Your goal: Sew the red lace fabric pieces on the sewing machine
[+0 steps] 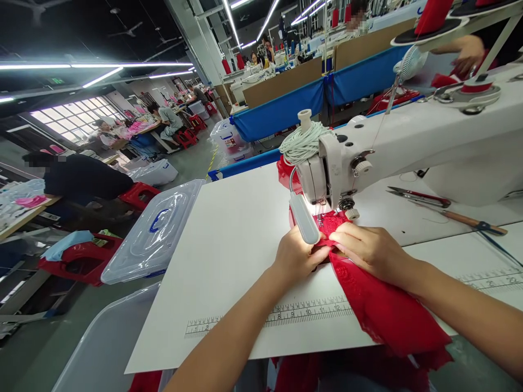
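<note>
Red lace fabric lies under the needle end of a white sewing machine and trails over the table's front edge. My left hand grips the fabric just in front of the presser foot, its fingertips partly behind a small grey lamp. On the other side, my right hand pinches the same fabric, thumb and fingers closed close to my left fingertips. A coil of pale green cord sits on top of the machine head.
Thread snips and a wooden-handled tool lie right of the machine on the white table. A ruler scale runs along its front. Clear plastic bins stand to the left. Across, a co-worker's hand is near red cloth.
</note>
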A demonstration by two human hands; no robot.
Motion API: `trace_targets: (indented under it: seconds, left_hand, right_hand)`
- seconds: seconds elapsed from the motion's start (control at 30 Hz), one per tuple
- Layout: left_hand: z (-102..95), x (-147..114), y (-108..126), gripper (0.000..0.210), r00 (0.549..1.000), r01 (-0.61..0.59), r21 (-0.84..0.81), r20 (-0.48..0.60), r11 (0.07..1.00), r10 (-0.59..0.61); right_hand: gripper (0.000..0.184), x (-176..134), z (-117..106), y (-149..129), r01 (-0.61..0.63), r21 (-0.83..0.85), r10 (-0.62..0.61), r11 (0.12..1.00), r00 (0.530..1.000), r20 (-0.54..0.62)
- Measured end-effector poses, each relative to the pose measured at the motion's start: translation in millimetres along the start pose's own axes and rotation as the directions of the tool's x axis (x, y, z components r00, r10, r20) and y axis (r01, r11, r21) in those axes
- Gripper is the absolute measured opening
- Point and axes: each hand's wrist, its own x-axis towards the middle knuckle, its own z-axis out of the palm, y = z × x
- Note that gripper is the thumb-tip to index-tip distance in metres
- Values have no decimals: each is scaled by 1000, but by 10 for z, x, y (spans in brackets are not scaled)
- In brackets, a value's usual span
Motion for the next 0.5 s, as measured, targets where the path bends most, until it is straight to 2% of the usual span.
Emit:
trace_targets:
  seconds: [0.17, 0.37, 0.5]
  left_hand:
    - [-21, -42, 44, 29, 996, -80, 141, -21, 987, 84]
    - [-38, -73, 77, 31, 989, -144, 209, 70, 967, 133]
    - [-126, -77, 168, 30, 978, -180, 215, 142, 960, 152]
  right_hand:
    - [25, -8, -32, 6, 39, -59, -40, 998, 999, -16]
    - [25, -34, -19, 56, 50, -134, -44, 990, 998, 43]
    - [23, -37, -32, 78, 50, -152, -45, 987, 998, 34]
